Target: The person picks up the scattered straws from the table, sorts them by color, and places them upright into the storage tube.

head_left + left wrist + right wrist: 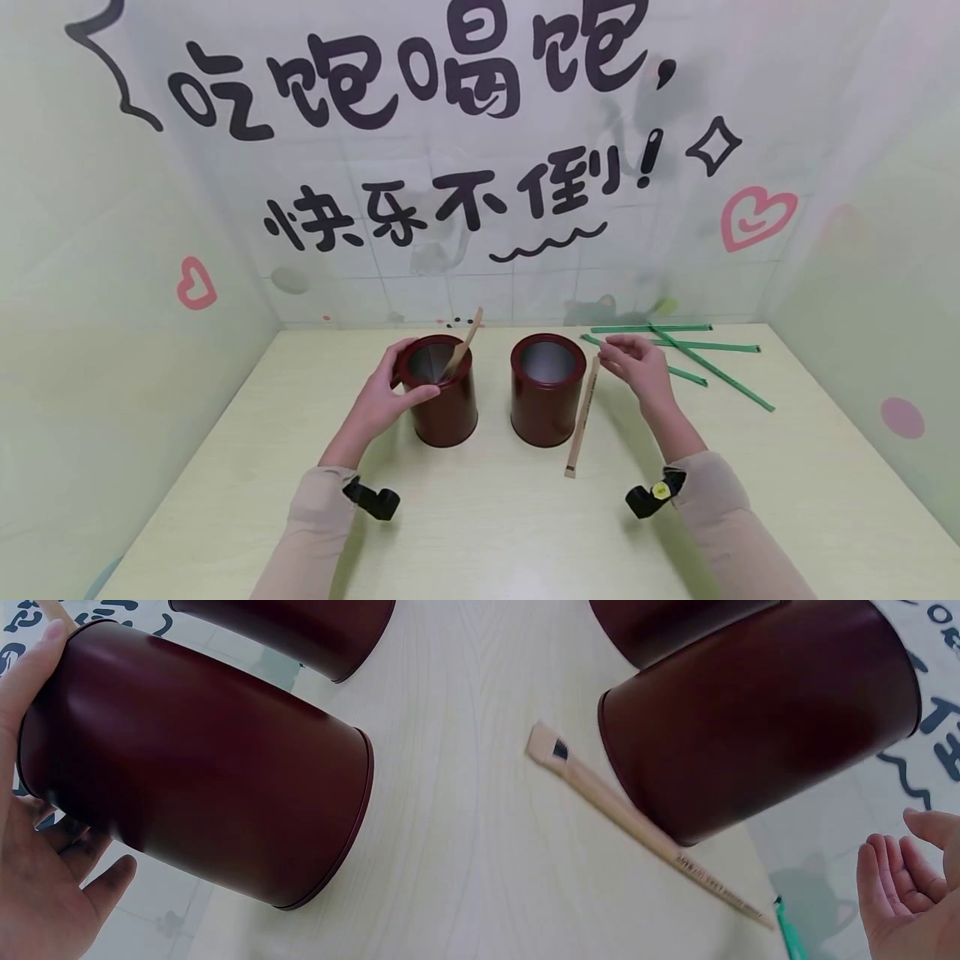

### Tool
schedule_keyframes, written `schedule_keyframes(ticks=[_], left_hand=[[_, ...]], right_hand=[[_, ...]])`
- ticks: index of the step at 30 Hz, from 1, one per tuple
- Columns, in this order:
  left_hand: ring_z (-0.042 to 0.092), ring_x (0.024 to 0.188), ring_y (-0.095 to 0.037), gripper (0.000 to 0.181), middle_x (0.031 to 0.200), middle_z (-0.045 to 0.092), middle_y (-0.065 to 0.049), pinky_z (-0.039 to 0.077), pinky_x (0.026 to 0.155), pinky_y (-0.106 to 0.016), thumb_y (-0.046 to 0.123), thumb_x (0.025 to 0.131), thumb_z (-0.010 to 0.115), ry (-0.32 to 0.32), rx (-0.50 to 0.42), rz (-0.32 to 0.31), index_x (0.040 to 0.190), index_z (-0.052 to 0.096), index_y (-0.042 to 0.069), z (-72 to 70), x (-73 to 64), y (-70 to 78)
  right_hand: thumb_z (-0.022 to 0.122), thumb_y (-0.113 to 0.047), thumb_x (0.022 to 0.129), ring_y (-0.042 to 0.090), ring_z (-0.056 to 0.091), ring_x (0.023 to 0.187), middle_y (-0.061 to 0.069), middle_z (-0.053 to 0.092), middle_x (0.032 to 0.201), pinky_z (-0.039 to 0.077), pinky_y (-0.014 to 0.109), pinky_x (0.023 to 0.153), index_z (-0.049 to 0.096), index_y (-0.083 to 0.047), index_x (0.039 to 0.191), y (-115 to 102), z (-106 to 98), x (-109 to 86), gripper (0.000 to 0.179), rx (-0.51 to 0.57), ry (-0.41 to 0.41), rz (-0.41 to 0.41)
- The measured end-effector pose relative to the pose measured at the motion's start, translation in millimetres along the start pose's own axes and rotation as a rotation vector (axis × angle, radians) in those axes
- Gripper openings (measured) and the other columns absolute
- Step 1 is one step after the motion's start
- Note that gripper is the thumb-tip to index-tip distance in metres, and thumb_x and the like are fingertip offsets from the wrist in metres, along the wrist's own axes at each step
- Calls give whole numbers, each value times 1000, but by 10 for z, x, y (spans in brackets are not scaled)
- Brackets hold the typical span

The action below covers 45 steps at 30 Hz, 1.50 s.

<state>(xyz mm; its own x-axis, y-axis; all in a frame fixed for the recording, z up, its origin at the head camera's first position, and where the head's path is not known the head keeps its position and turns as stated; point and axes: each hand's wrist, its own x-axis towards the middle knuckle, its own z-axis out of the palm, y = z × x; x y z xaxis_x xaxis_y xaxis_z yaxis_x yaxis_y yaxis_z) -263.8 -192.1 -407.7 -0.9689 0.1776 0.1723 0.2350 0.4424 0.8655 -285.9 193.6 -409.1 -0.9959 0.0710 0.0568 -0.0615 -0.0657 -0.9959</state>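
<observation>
My left hand [381, 400] grips a dark red cylindrical can [446, 417] near its top, thumb at the front rim and fingers around the far side. A slim tan stick packet [467, 343] leans inside that can, its upper end above the rim. To the right stands a second dark red can [543, 417], open at the top. Another tan stick packet [622, 812], flat-ended and printed, lies on the table beside it. My right hand [645, 375] hovers near this packet's far end, fingers loosely bent, with nothing held in the right wrist view.
Several slim green stick packets [712, 368] lie crossed on the table at the back right, some partly behind the right hand. A white printed backdrop [465, 283] rises at the table's back edge, with pale walls on both sides. Small cameras sit on both wrists.
</observation>
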Motion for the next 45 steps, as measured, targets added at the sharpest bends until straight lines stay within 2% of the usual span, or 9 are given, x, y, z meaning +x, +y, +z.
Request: schedule_keyframes(ticks=[3,9,15,20,23,31,34,39,45], left_hand=[[42,141,-35,82,151,45,-15,36,116,-57,24,86,79,-4,-2,4,151,31,14,15,5,-1],[42,141,-34,81,151,45,-15,36,116,-57,24,86,79,-6,-11,11,151,31,14,42,13,11],[43,140,-35,81,150,45,-16,36,116,-57,23,86,78,-11,-9,17,152,31,13,40,15,17],[43,140,-36,81,150,44,-17,36,116,-58,22,87,78,-2,-2,11,152,30,13,11,8,11],[42,140,-36,81,151,44,-16,37,115,-58,23,87,78,-2,2,3,152,30,13,4,4,0],[44,138,-36,80,149,45,-18,35,116,-57,21,87,78,-1,-6,20,151,31,12,-6,11,-14],[44,138,-36,80,149,45,-17,35,116,-57,21,87,78,1,-10,22,151,31,12,-25,13,-19],[43,139,-35,81,149,45,-17,36,116,-57,22,86,78,2,-19,6,151,31,12,-30,13,-17],[42,140,-36,82,150,44,-17,36,116,-58,26,86,79,-7,-10,-4,151,31,13,-5,-4,-14]], right_hand=[[62,-13,98,0,70,84,-11,69,88,58,17,82,51,12,128,104,-73,20,41,-48,-32,88],[60,-14,99,0,70,82,-4,74,95,59,18,79,50,16,132,270,-174,67,46,-139,-108,246],[64,-15,97,1,68,68,-4,73,78,58,17,68,58,15,127,367,-199,147,42,-306,-136,372],[73,-21,90,2,63,58,-5,68,64,54,17,59,71,8,100,357,-105,227,31,-541,-123,339],[77,-24,86,5,60,54,-4,65,57,50,18,56,72,1,79,330,-47,261,26,-665,-123,321],[82,-25,80,7,60,50,-2,63,52,48,21,53,69,-5,62,259,51,348,30,-897,-180,267],[82,-21,80,6,62,50,-1,66,54,50,21,54,72,-3,66,241,85,386,25,-922,-190,265],[79,-13,81,5,64,51,1,70,59,55,22,58,75,5,80,249,87,390,18,-858,-191,287],[75,-17,85,5,62,53,-3,66,56,51,21,58,74,1,77,261,-6,355,19,-796,-215,308]])
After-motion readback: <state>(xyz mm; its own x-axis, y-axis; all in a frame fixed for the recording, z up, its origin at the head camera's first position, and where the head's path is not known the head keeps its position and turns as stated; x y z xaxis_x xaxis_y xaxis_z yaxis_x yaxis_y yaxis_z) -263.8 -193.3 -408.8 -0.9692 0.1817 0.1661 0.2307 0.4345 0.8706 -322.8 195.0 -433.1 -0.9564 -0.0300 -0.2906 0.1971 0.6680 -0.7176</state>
